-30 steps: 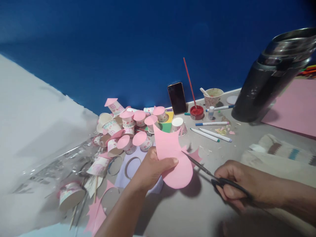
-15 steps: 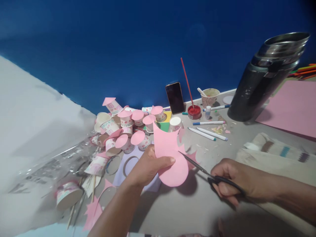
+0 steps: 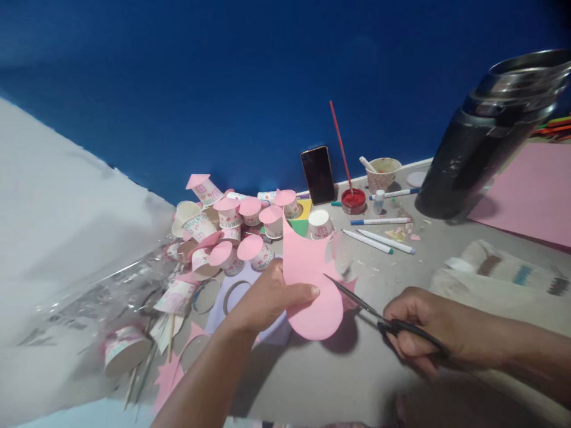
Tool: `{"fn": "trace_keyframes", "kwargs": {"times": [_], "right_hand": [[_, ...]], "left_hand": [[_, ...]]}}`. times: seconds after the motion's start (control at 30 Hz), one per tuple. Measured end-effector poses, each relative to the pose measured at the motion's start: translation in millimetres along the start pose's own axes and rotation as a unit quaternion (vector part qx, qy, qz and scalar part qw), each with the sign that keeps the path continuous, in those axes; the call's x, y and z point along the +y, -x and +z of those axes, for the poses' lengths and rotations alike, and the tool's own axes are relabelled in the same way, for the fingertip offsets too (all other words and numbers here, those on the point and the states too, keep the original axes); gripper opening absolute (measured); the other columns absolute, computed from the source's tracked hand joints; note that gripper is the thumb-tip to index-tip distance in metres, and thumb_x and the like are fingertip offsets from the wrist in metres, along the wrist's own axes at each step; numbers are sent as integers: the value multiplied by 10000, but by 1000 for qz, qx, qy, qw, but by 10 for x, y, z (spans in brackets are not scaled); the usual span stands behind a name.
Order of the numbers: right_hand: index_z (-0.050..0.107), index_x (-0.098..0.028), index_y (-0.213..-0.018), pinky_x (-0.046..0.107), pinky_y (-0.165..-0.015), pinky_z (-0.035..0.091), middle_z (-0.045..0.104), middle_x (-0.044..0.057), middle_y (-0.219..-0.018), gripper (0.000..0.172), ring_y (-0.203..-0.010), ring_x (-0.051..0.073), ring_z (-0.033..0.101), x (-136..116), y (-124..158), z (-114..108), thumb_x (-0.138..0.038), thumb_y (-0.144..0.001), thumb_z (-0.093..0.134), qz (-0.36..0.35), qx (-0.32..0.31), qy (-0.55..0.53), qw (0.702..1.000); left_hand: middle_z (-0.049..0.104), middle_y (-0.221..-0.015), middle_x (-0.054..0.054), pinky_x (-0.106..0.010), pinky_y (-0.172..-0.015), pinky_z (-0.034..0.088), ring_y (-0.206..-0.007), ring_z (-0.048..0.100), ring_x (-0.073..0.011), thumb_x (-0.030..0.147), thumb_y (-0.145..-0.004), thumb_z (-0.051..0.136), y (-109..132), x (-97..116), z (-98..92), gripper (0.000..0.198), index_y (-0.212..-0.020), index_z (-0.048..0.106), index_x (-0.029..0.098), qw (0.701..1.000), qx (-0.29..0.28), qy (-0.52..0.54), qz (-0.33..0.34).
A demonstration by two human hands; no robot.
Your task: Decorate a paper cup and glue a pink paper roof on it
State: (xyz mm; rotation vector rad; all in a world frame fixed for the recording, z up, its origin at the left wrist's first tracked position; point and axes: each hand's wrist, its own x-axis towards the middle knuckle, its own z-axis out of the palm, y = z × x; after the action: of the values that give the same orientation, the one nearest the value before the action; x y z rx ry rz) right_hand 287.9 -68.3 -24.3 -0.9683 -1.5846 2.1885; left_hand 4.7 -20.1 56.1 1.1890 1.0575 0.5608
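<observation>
The pink paper (image 3: pixel 307 255) is held up over the table (image 3: pixel 285 386) by the left hand (image 3: pixel 272 297), with the thumb pressed flat on the front and the other fingers mostly hidden behind. It seems to be pinched there so that it is kept from flopping, and so that the thumb is kept off the right edge. The black scissors (image 3: pixel 363 305) are gripped by the right hand (image 3: pixel 414 327), with its fingers curled around the handles, and the tip is put on the right side of the paper, where the round bottom part is joined to the top part. How wide the blades are spread cannot be told. The round part is turned down, perhaps so that its curve can be seen well. Small paper cups (image 3: pixel 229 219) with round pink tops (image 3: pixel 250 246) are bunched to the left, maybe so that they are not bumped. A phone (image 3: pixel 317 175) is leaned back, it seems, on the blue wall (image 3: pixel 267 89). A red stick (image 3: pixel 341 145) is stood in a red pot (image 3: pixel 353 204), perhaps so that no mess is made. Pens (image 3: pixel 386 241) are laid flat beyond the paper, near enough to be reached.
</observation>
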Motion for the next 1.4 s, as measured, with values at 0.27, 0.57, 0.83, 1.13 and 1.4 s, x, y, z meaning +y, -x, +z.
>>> {"fn": "trace_keyframes", "kwargs": {"times": [0.27,0.57,0.83,1.13,1.4], "right_hand": [[612,-156,-625,252,-485,220,574,2,-539,588,-495,84,390,-30,2,6,-710,-781,734,8,-3,0,1000],[615,-158,-700,245,-496,235,601,-3,-566,583,-511,85,422,105,-17,-14,-722,-790,731,5,-17,-2,1000],[616,-165,-640,234,-499,273,602,-3,-566,446,-519,92,444,-147,24,28,-565,-775,760,28,6,14,999],[630,-147,-677,247,-486,228,630,16,-561,486,-482,77,379,-44,33,17,-602,-794,757,7,-9,-21,1000],[609,-161,-690,238,-478,246,607,6,-539,477,-459,77,367,-63,-12,47,-608,-762,758,19,-4,-43,999]], "left_hand": [[726,-830,-15,-259,-724,516,-780,643,-168,237,-771,807,19,46,-23,241,-1002,790,173,1000,-13,-25,-2],[659,-785,-16,-263,-686,479,-737,590,-161,284,-755,785,25,68,-52,175,-854,736,149,996,-22,-80,-13],[723,-822,-38,-262,-664,492,-754,641,-189,292,-741,785,-21,167,-33,184,-857,758,152,989,-26,-144,-29],[642,-735,-10,-252,-641,456,-699,573,-154,307,-710,806,-62,150,-57,222,-826,725,135,991,-58,-119,-20],[559,-663,14,-245,-581,381,-634,492,-128,300,-679,799,-80,173,-44,214,-715,653,147,992,-53,-116,-24]]}}
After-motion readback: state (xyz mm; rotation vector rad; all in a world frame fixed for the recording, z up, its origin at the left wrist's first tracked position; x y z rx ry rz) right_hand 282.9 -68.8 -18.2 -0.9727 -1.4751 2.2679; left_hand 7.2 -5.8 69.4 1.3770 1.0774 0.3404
